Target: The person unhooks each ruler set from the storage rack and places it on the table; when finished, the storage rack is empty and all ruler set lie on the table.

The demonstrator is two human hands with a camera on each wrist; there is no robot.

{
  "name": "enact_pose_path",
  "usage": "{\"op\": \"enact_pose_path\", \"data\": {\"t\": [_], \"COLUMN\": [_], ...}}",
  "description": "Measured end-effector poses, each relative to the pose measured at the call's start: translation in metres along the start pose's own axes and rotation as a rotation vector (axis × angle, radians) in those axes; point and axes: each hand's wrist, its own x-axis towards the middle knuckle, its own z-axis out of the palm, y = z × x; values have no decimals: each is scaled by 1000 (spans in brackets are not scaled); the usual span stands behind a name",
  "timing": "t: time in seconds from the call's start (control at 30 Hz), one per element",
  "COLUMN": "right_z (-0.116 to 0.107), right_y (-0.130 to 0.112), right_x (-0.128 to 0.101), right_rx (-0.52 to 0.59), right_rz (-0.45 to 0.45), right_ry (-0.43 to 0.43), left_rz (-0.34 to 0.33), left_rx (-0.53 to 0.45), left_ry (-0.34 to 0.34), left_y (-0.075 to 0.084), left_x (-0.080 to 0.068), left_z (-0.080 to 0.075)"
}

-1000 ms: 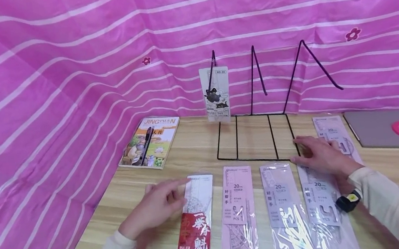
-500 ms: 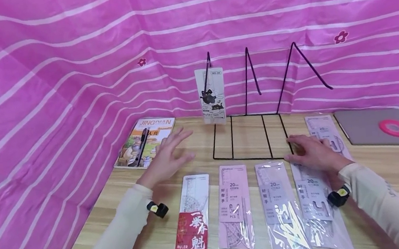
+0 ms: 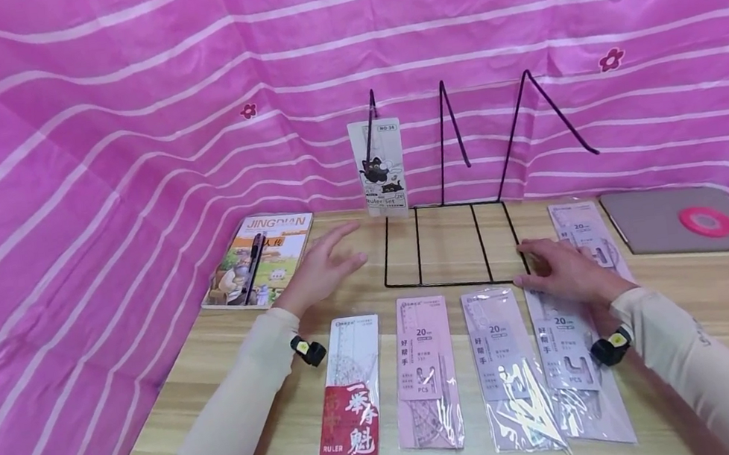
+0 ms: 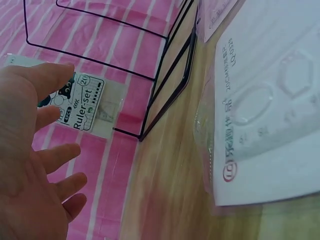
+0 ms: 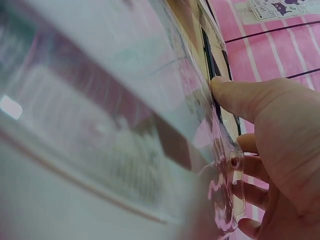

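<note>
My left hand [image 3: 320,268] hovers between the magazine [image 3: 260,262] and the rack's left side, fingers spread with nothing in them. The black wire rack [image 3: 450,283] has several upright hooks; a cat-print ruler set [image 3: 381,169] hangs on the left one. At the rack's front right corner, my right hand [image 3: 565,270] rests with thumb and fingertips against the wire, above the top of a pink ruler pack [image 3: 585,382]. In the right wrist view, the thumb [image 5: 235,95] lies along dark wire. Nearer me lie a red-and-white ruler pack [image 3: 349,402], a pink ruler pack [image 3: 424,371] and a lilac ruler pack [image 3: 505,369].
A pen [image 3: 254,266] lies on the magazine. Behind my right hand is another pink ruler pack [image 3: 584,232]. A grey laptop-like slab [image 3: 647,218] with a pink ring [image 3: 705,222] is at the far right. Pink striped cloth [image 3: 144,132] encloses the wooden table [image 3: 179,436].
My left hand has left the red-and-white ruler pack and moved forward to beside the rack, its fingers spreading. The right hand stays at the rack's corner. The head view has shifted slightly.
</note>
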Motion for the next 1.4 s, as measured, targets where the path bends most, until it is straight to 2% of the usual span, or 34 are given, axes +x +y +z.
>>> {"op": "enact_pose_path", "data": {"t": [0.23, 0.4, 0.63, 0.8, 0.97, 1.1, 1.23, 1.4], "right_z": [2, 2, 5, 6, 6, 5, 3, 0], "right_y": [1, 1, 1, 1, -1, -1, -1, -1], "right_x": [-1, 0, 2, 2, 0, -2, -3, -4], "right_rx": [6, 2, 12, -2, -2, -6, -11, -18], "right_rz": [-19, -22, -15, -19, -21, -21, -11, -5], "right_ry": [3, 9, 3, 12, 9, 9, 11, 11], "left_rz": [-17, -33, 7, 25, 8, 7, 42, 122], "left_rx": [-27, -52, -100, -149, -219, -236, -231, -186], "left_ry": [29, 48, 77, 76, 75, 103, 166, 244], "left_y": [-1, 2, 12, 17, 24, 28, 32, 40], "left_x": [16, 35, 58, 70, 72, 70, 65, 51], "left_z": [5, 3, -2, -1, 0, 1, 2, 3]}}
